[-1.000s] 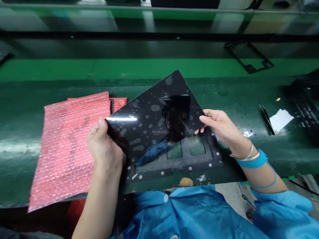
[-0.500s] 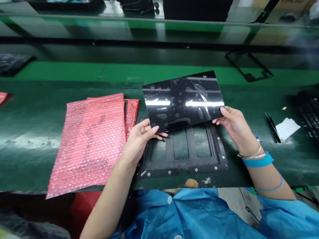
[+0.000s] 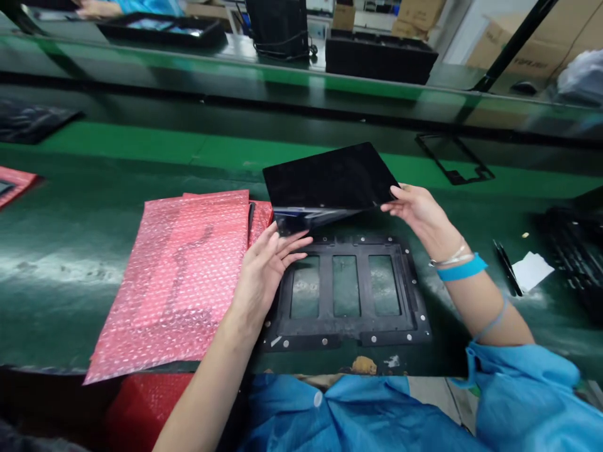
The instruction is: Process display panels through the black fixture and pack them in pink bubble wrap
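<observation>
A: Where to find the dark panel (image 3: 330,176)?

B: Up off the bench (image 3: 61,270), between left hand (image 3: 266,270) and right hand (image 3: 419,210). Tilted. Long axis mostly left to right, slanting farther away toward the right end.

A: State of each grip?

B: Right: closed on the near right corner, thumb above, fingers beneath. Left: fingers spread below the near left corner, thumb at the edge. Pinching or merely supporting, cannot tell.

A: And relative to the black tray (image 3: 326,285) with three windows?

B: Beyond and above, seen from the body side. Near edge of panel close to far edge of tray, askew to it. Tray flat, long axis left to right. Left hand nearer, fingertips by the far left corner; right hand beyond the far right corner.

A: Edges and room?

B: To the left, pink bubble bags (image 3: 188,282), close beside the left hand and forearm. To the right of tray, green bench surface, then tweezers (image 3: 507,269) beside white paper (image 3: 532,271), well apart. Beyond the right hand, a thin black frame (image 3: 456,177), apart from the panel. On the body side, bench edge just short of the tray.
</observation>
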{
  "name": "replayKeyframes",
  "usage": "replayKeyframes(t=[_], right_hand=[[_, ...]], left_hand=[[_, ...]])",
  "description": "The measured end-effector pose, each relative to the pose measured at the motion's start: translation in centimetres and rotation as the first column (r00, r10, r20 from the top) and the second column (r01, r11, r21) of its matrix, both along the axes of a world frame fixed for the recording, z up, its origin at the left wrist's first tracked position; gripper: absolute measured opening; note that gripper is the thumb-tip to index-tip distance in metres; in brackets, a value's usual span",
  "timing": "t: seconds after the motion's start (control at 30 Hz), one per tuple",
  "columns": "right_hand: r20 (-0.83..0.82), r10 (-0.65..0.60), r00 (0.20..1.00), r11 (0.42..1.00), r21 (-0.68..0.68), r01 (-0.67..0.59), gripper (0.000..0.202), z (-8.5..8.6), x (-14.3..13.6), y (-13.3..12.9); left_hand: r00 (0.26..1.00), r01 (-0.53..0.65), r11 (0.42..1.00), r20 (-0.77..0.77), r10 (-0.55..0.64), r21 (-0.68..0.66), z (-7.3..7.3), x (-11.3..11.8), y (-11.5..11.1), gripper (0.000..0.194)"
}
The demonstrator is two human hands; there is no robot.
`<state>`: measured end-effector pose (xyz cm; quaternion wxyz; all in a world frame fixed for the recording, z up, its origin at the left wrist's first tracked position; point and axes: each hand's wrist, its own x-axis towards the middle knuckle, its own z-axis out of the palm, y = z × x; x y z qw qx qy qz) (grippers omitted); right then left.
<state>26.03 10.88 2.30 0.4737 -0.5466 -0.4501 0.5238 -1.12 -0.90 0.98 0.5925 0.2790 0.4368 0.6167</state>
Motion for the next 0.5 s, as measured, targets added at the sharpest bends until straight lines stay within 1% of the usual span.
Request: replayKeyframes(t=[0.07,0.13,0.23,0.3,0.37,0.43,0.5], right_hand=[[0.027,-0.051,0.998,0.999,0.016,0.05,0.039,0.2,-1.5,2.5],[0.07,-0.109,0.992,0.994,0.023,0.107,0.034,0.1,-2.8,4.8],[0.172,-0.191,0.966,0.982,0.031,0.188,0.027,-0.4,-3.6,7.3],[0.271,-0.234,0.934,0.972,0.051,0.229,0.02,-0.9,-3.0,8.3],[0.399,-0.291,0.87,0.956,0.091,0.278,0.012,-1.5,-1.4,8.6],[0.536,-0.369,0.76,0.927,0.155,0.341,0.007,-2.0,0.9,8.4],[0.645,-0.434,0.628,0.895,0.227,0.385,0.017,-2.6,3.3,8.0]], left_hand=[[1.0,-0.017,0.999,-0.019,0.018,0.037,0.2,-0.2,-0.1,0.051],[0.997,-0.021,0.998,-0.078,0.025,0.055,0.3,-0.3,-0.3,0.054],[0.992,-0.012,1.0,-0.127,0.015,0.023,0.2,-0.4,-0.4,0.047],[0.991,-0.02,1.0,-0.13,0.018,-0.01,0.2,-0.4,-0.4,0.042],[0.992,-0.025,0.999,-0.123,0.02,-0.038,0.2,-0.4,-0.3,0.04],[0.993,-0.02,0.999,-0.118,0.015,-0.048,0.4,-0.4,-0.3,0.037],[0.993,-0.007,0.998,-0.121,0.0,-0.055,0.6,-0.3,-0.3,0.033]])
